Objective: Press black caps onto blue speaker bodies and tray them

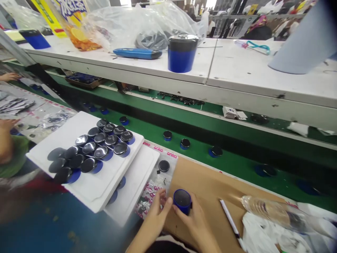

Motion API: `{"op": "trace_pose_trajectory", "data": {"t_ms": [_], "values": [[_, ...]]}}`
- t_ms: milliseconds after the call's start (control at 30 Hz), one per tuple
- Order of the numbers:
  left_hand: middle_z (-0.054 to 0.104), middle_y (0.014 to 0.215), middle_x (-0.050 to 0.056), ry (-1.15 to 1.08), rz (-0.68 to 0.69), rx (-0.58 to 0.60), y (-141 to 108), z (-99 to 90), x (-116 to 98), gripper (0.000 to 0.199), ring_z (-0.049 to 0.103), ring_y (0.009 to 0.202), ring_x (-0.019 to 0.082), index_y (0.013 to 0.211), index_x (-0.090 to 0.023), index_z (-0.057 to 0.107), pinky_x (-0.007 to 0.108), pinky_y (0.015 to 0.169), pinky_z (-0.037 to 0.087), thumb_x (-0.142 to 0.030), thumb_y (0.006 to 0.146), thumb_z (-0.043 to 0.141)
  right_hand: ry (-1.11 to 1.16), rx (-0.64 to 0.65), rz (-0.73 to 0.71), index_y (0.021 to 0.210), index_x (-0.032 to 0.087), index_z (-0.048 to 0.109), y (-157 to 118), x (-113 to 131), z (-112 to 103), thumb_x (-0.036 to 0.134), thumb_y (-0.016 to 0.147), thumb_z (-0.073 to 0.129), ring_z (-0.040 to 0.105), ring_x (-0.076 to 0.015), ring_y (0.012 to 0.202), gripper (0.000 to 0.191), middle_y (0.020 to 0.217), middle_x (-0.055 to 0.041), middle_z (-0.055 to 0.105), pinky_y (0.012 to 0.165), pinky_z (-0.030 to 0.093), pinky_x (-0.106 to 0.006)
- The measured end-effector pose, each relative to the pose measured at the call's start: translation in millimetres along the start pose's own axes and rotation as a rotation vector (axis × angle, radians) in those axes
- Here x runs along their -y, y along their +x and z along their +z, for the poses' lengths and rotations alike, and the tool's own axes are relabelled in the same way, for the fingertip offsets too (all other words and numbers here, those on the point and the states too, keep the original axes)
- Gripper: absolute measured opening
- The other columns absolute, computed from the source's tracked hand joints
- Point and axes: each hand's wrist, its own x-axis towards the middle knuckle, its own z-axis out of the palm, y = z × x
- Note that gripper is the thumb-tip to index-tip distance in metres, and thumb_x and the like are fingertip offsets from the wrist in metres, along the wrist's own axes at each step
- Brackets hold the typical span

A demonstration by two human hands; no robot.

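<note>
A blue cup (182, 198) with a dark inside stands upright over the brown cardboard (205, 179). My right hand (193, 214) wraps round its right and near side. Just left of the cup is my left hand (159, 211), its fingers apart and a small gap between them and the cup. A loose black round lid (164, 166) lies beyond my left hand on the printed plastic sheet. Several blue cups with glossy black lids (101, 152) stand on a white foam tray (97, 186) to the left, stacked over another white tray (139, 175).
A green conveyor (155, 137) carries several lidded cups. A white shelf (147, 70) above it holds a blue cutter (137, 53), a lidded cup (183, 54) and bags. A pen (231, 221) and a plastic bottle (273, 212) lie at right. Another person's arm (5, 140) is far left.
</note>
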Motion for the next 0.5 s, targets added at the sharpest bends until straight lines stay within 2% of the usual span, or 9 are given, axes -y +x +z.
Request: {"op": "trace_pose_trajectory", "data": {"t_ms": [67, 133, 267, 367, 433, 500], "values": [[0.072, 0.121, 0.018, 0.084, 0.058, -0.136, 6, -29.8, 7, 0.061, 0.069, 0.11, 0.032, 0.112, -0.016, 0.066, 0.042, 0.096, 0.053, -0.066, 0.076, 0.07, 0.021, 0.038, -0.036, 0.11, 0.016, 0.066, 19, -20, 40, 0.042, 0.091, 0.071, 0.069, -0.0222, 0.099, 0.033, 0.106, -0.0059, 0.07, 0.088, 0.057, -0.043], [0.074, 0.115, 0.015, 0.158, 0.117, -0.27, 4, -60.1, 6, 0.052, 0.071, 0.103, 0.031, 0.107, -0.018, 0.068, 0.042, 0.089, 0.055, -0.063, 0.082, 0.063, 0.032, 0.034, -0.06, 0.112, 0.016, 0.065, 35, -32, 75, 0.04, 0.095, 0.068, 0.067, -0.0226, 0.105, 0.03, 0.112, -0.006, 0.069, 0.093, 0.056, -0.045], [0.07, 0.122, 0.013, 0.35, 0.256, -0.572, -5, -112.9, -13, 0.042, 0.068, 0.1, 0.033, 0.11, -0.023, 0.067, 0.052, 0.09, 0.052, -0.058, 0.089, 0.056, 0.049, -0.052, -0.044, 0.121, 0.017, 0.062, 53, -37, 124, 0.038, 0.096, 0.067, 0.063, -0.0252, 0.112, 0.034, 0.123, -0.0083, 0.064, 0.097, 0.054, -0.048], [0.064, 0.129, 0.015, 0.5, 0.422, -0.747, 10, -141.4, -32, 0.04, 0.066, 0.099, 0.033, 0.113, -0.02, 0.065, 0.054, 0.089, 0.053, -0.051, 0.091, 0.055, 0.076, -0.108, -0.016, 0.127, 0.017, 0.058, 54, -41, 140, 0.039, 0.095, 0.068, 0.062, -0.0264, 0.113, 0.04, 0.128, -0.0092, 0.061, 0.096, 0.054, -0.049], [0.058, 0.133, 0.019, 0.588, 0.552, -0.795, 35, -153.7, -43, 0.043, 0.06, 0.114, 0.036, 0.12, -0.016, 0.062, 0.054, 0.096, 0.051, -0.047, 0.091, 0.056, 0.104, -0.125, -0.012, 0.132, 0.018, 0.056, 50, -45, 141, 0.039, 0.095, 0.068, 0.062, -0.027, 0.115, 0.044, 0.132, -0.01, 0.059, 0.095, 0.055, -0.049], [0.053, 0.139, 0.02, 0.652, 0.665, -0.787, 69, -159.7, -51, 0.049, 0.048, 0.132, 0.037, 0.128, -0.012, 0.056, 0.057, 0.108, 0.044, -0.044, 0.091, 0.058, 0.13, -0.136, -0.012, 0.137, 0.019, 0.053, 45, -48, 135, 0.039, 0.096, 0.067, 0.062, -0.0274, 0.116, 0.047, 0.136, -0.0108, 0.056, 0.094, 0.056, -0.049]]}}
